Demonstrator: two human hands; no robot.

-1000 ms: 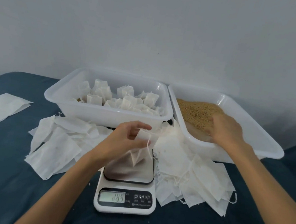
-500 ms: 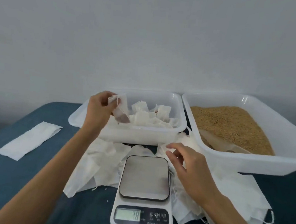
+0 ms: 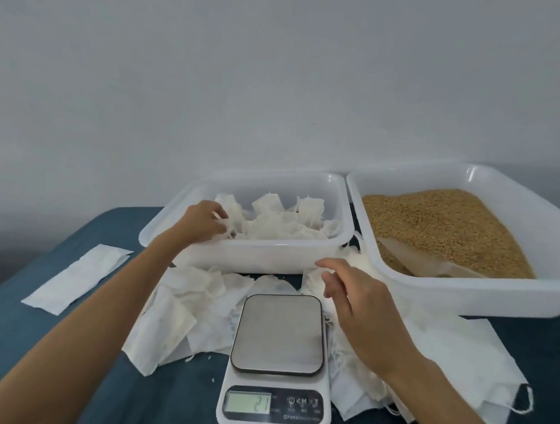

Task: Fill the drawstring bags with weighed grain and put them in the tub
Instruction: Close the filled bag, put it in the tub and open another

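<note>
The left hand [image 3: 202,223], raised a moment ago, now sets its pinched filled bag [image 3: 233,222] inside the tub [image 3: 243,259]; right hand [image 3: 361,308] hovers beside the scale [image 3: 278,334], fingers loosely spread, empty.

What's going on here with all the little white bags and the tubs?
A person is packing grain into small drawstring bags. The left hand reaches into the tub of filled bags, its fingers on a bag there. The right hand hovers over the pile of empty bags beside the scale, whose platform is bare. The other tub holds loose grain and a scoop.
</note>
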